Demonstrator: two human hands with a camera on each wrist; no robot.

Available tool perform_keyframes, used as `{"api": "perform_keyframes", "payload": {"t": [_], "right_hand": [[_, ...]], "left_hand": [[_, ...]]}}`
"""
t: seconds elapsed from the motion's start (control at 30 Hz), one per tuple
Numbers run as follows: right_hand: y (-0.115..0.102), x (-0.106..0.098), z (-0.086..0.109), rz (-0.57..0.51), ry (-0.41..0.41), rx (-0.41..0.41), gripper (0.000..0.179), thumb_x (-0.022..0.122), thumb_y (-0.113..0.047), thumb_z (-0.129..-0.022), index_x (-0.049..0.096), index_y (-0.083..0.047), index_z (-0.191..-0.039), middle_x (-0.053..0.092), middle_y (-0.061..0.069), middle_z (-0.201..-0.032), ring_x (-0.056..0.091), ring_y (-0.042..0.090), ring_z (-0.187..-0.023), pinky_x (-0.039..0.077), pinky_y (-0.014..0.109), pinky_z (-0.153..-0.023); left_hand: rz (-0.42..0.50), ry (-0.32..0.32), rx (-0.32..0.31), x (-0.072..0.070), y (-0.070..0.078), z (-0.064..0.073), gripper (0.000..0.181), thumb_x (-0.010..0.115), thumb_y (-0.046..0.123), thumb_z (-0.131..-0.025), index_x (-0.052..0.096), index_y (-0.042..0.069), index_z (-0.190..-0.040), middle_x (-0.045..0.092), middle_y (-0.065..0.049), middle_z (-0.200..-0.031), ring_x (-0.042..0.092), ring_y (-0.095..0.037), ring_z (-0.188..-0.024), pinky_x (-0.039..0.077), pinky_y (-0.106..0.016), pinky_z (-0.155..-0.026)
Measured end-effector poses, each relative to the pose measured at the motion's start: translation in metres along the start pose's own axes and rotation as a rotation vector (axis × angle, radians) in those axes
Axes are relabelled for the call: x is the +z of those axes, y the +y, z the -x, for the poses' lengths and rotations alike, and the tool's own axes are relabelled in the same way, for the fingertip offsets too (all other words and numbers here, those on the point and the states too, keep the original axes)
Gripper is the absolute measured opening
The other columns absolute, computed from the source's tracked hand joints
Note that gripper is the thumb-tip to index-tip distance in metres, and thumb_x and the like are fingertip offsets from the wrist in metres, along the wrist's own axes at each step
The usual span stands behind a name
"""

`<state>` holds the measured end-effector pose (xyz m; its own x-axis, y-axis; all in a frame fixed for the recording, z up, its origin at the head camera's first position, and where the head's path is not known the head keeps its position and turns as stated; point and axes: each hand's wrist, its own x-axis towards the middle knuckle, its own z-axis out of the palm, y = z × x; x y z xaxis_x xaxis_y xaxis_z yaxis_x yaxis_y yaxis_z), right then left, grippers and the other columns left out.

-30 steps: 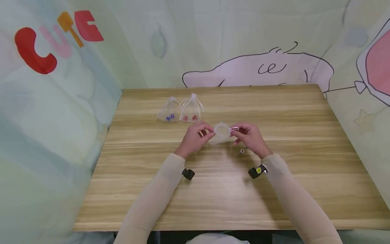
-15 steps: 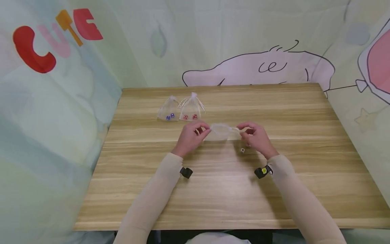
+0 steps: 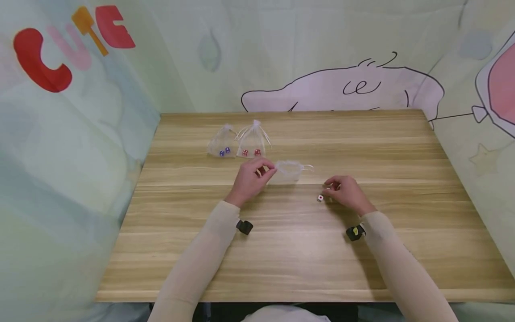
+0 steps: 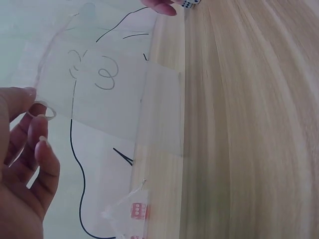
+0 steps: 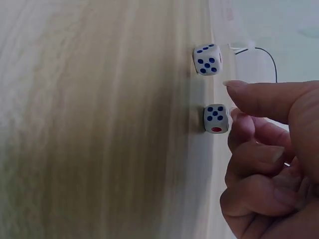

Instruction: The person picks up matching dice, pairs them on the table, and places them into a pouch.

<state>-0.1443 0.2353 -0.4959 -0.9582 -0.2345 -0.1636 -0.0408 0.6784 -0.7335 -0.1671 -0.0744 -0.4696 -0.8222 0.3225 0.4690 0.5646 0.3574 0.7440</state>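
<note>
My left hand (image 3: 251,176) pinches the rim of a sheer white drawstring bag (image 3: 286,171) between thumb and index finger. The bag hangs above the table with its mouth spread, and its white cord loops (image 3: 308,167) stick out to the right. A small cord loop (image 4: 42,110) shows by the left fingers in the left wrist view. Low over the table, my right hand (image 3: 348,193) is beside two white dice, its fingertips close to the nearer die (image 5: 216,119) and nothing between them. The other die (image 5: 207,59) stands a little apart.
Further back on the table (image 3: 362,268), left of centre, lie two tied sheer bags: one with blue dice (image 3: 224,152), one with red dice (image 3: 251,153). A printed cloth backdrop (image 3: 177,67) rises behind the table's far edge.
My right hand has let go of the bag's cord and moved right and down to the dice. The left hand, still gripping the bag, has shifted slightly left.
</note>
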Motion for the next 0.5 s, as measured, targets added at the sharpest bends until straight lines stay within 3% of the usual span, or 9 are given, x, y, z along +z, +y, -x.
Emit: {"api": "perform_keyframes", "payload": {"t": [0.5], "right_hand": [[0.0083, 0.0026, 0.0043, 0.045, 0.008, 0.032, 0.019, 0.073, -0.008, -0.088, 0.070, 0.004, -0.103, 0.062, 0.005, -0.079, 0.056, 0.018, -0.074, 0.047, 0.029, -0.064]], "left_hand": [[-0.021, 0.002, 0.001, 0.0011, 0.0012, -0.0002, 0.004, 0.073, 0.004, -0.089, 0.070, 0.002, -0.089, 0.068, -0.006, -0.086, 0.059, -0.013, -0.068, 0.052, -0.025, -0.062]]}}
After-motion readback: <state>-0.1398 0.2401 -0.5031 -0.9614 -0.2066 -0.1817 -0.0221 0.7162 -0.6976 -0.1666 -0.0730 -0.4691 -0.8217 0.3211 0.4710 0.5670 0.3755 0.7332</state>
